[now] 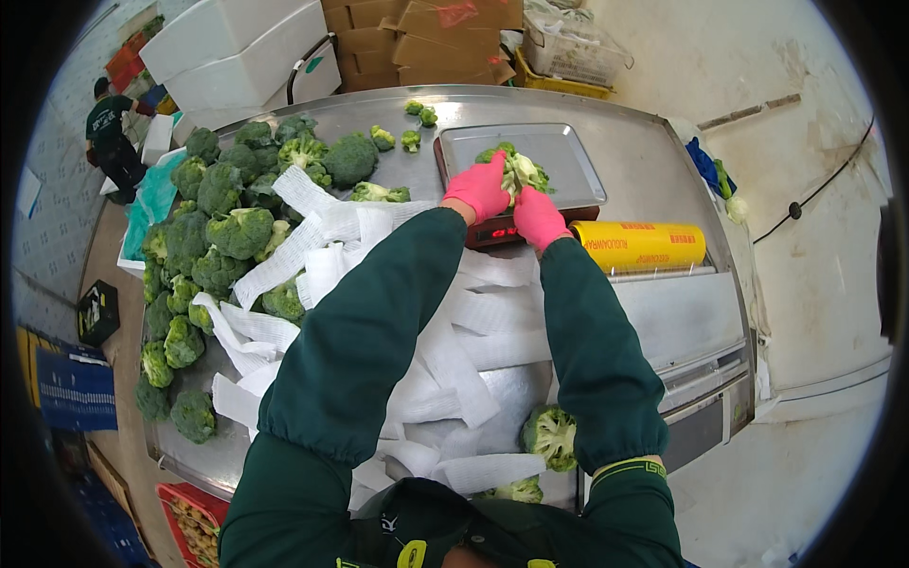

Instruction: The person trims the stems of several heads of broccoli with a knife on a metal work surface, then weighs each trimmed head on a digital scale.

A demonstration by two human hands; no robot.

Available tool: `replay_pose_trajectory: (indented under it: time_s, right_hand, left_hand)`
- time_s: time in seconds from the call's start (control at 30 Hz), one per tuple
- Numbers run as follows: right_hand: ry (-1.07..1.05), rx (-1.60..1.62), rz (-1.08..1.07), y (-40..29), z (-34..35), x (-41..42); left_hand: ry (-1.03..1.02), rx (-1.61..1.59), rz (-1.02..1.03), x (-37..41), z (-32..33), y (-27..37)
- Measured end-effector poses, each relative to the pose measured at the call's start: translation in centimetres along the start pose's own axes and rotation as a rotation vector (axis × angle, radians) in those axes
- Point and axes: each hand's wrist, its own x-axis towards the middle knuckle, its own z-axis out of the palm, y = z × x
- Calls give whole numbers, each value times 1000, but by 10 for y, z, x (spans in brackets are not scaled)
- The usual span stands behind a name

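Note:
My left hand, in a pink glove, grips a piece of broccoli with its pale cut stems facing up. Just right of it, my pink-gloved right hand is closed at the near side of the piece. A short, thin dark blade, apparently of a small knife, shows between the hands; its handle is hidden in my right fingers. Both hands are over the steel pan of a digital scale with a lit red display, partly covered by my hands.
Broccoli heads are heaped on the left of the steel table. White mesh sleeves spread under my arms. A yellow cling-film roll sits on a wrapping machine at right. Small florets lie beyond. A co-worker stands far left.

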Motion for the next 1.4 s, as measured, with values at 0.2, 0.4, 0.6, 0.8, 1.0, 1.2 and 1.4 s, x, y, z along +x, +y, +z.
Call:
replay_pose_trajectory:
  time_s: [0.2,0.4,0.6,0.8,1.0,1.2,1.4]
  right_hand:
    - [-179,505,82,8,-9,-4]
    - [-397,857,72,4,-16,-24]
    - [-253,854,115,24,-41,-40]
    - [-245,835,65,5,-69,-70]
    - [-188,776,151,34,-85,-99]
    - [-229,743,165,45,-72,-113]
    - [-205,798,176,52,-71,-119]
  left_hand:
    - [34,-110,85,1,2,-8]
    - [79,-634,111,-8,-7,-40]
    - [237,-1373,-111,-27,-21,-54]
    - [193,-1861,-458,-5,-22,-185]
    - [225,-1055,-359,3,-52,-121]
    - [301,-458,0,7,-11,-73]
    - [145,-310,147,29,9,-30]
